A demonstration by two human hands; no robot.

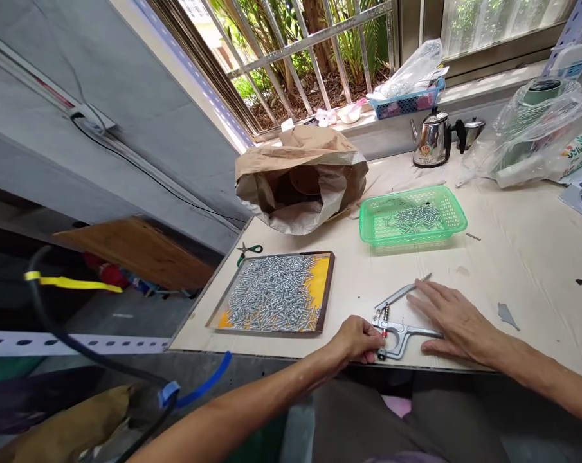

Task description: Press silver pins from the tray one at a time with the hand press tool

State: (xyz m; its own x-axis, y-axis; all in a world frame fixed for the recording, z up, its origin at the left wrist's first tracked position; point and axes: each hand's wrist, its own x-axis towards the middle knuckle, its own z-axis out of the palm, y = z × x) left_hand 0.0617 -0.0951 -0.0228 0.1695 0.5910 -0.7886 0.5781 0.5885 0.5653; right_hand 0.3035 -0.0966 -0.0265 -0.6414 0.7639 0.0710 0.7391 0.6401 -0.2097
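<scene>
Tabletop (512,257): left hand (355,339) pinched at press tool (399,321), right hand (452,315) flat on its handle.

Shiny metal press tool (400,321), plastic basket (457,212)

Both bare forearms reach forward from the bottom of the view, the left arm slanting up from the lower left and the right arm coming in from the right edge. The left hand (357,339) is curled loosely, knuckles up, its fingertips pinched together at the front. The right hand (452,316) lies flat, palm down, fingers stretched out and slightly spread toward the left, thumb held apart below them, close beside the left hand.
</scene>
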